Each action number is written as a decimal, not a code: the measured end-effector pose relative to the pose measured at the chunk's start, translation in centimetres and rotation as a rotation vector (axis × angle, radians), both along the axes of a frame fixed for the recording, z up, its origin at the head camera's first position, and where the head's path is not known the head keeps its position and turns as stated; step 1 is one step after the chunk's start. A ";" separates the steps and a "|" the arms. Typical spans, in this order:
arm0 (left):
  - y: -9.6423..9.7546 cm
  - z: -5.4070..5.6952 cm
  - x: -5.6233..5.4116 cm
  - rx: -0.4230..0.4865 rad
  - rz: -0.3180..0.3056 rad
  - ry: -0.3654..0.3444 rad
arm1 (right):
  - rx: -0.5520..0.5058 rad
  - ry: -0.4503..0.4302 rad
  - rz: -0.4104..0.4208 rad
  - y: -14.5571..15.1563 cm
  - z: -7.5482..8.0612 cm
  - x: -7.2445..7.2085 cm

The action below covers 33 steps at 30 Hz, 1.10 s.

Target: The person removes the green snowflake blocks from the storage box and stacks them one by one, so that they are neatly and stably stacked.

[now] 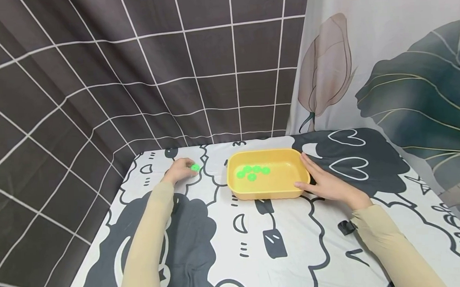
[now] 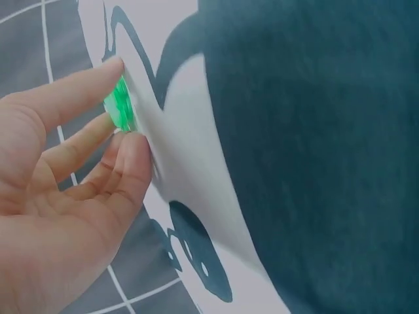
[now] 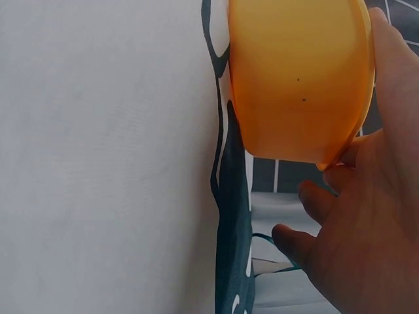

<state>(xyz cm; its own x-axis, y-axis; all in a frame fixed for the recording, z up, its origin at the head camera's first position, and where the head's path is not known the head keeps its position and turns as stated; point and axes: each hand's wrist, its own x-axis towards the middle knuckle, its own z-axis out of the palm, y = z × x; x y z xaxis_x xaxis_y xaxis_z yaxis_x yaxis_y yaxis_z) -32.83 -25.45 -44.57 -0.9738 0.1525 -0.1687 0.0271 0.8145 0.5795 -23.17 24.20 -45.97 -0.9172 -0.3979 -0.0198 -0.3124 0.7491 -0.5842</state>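
Soft, even light falls about the tub (image 1: pixel 284 181); the discs (image 1: pixel 252 177) inside glare too flat for detail. Left of it, the lens bows the curtain (image 1: pixel 110 101). Both wrist views look dimmer, the right hand (image 3: pixel 366 203) beside the tub shadowed, possibly blurred.

Head looks forward, down; wrists look close; head, right share tub (image 1: pixel 270 195).

There are six green discs (image 1: pixel 266 170), one yellow tub (image 1: pixel 286 181), two hands (image 1: pixel 326 184).
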 end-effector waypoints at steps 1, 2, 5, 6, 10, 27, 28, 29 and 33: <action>0.2 0.1 0.1 -0.009 0.001 0.004 | 0.001 0.000 0.001 0.0 0.0 0.0; 0.3 0.2 0.1 -0.013 0.000 0.010 | 0.000 0.001 0.004 0.0 0.0 0.0; 0.6 0.3 0.3 -0.022 -0.008 0.023 | -0.002 0.002 0.010 0.0 0.0 -0.1; 0.6 0.2 0.3 -0.020 -0.006 0.022 | -0.004 0.002 0.012 0.0 0.0 -0.1; 0.6 0.0 0.2 -0.022 -0.003 0.018 | -0.004 0.000 0.012 0.0 0.0 -0.1; 0.5 0.1 0.2 0.002 -0.012 0.019 | -0.003 0.002 0.005 0.1 0.0 -0.1; 0.4 0.0 0.0 -0.001 -0.014 0.018 | -0.004 0.002 0.006 0.1 0.0 -0.1; 0.4 -0.1 -0.1 -0.007 -0.016 0.017 | -0.004 0.003 0.008 0.1 0.0 -0.1; 0.4 -0.2 -0.2 -0.023 -0.018 0.015 | -0.007 0.001 0.015 0.1 0.0 -0.1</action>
<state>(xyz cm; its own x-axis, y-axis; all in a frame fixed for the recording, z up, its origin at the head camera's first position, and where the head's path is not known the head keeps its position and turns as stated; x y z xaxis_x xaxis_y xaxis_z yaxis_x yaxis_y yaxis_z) -33.06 -25.06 -44.77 -0.9734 0.1663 -0.1574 0.0507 0.8267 0.5604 -23.27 24.28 -46.00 -0.9113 -0.4114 -0.0158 -0.3240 0.7403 -0.5890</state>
